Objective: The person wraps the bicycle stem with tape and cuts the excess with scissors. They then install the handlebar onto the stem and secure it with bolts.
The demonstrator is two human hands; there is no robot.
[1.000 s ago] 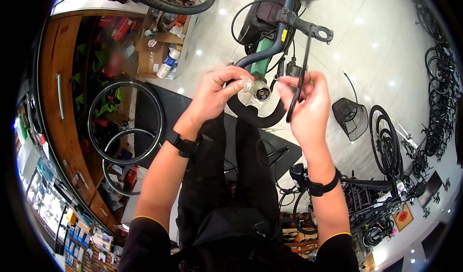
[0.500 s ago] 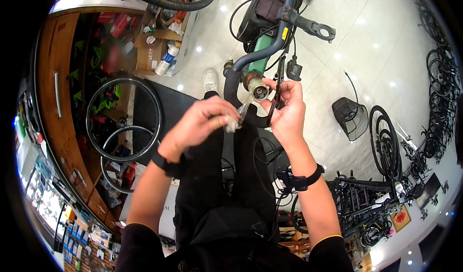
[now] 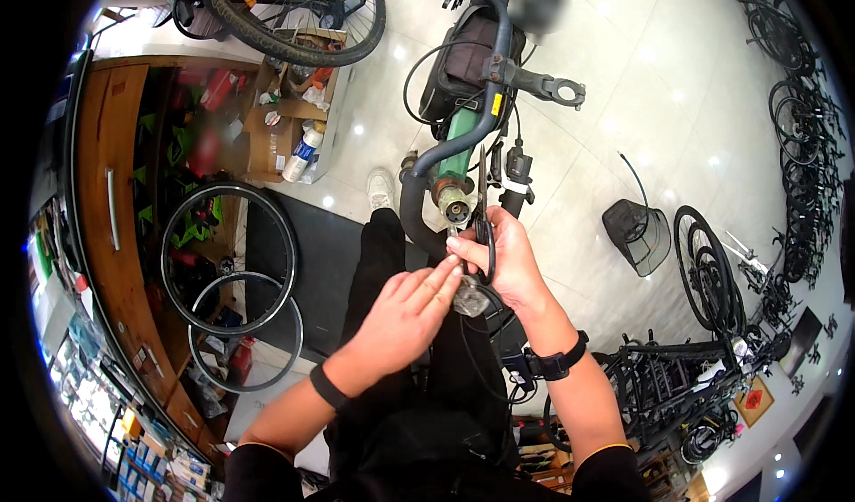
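Observation:
My right hand (image 3: 515, 266) is closed around a pair of black-handled scissors (image 3: 484, 181), blades pointing away from me. Its thumb and fingertip also pinch close to the tube end. Crumpled clear plastic film (image 3: 470, 296) hangs at the fingertips of my left hand (image 3: 405, 319), whose fingers are pressed together; their exact grip on it is partly hidden. Just beyond both hands is the open end of a bicycle head tube (image 3: 455, 206), with a brownish ring behind it on the green frame (image 3: 460, 141). A blue-grey handlebar (image 3: 500, 83) with a black grip curves alongside.
A stem clamp (image 3: 563, 89) juts out right of the handlebar. Two wheel rims (image 3: 166, 261) lean at the left by a wooden cabinet (image 3: 111, 146). A cardboard box (image 3: 267, 141) holds a spray can. A dark basket (image 3: 638, 239) lies on the floor; bicycles line the right.
My left hand has moved right and nearer to me, beside my right hand, with the film. My right hand and the scissors have shifted left and lower. The view has tilted slightly.

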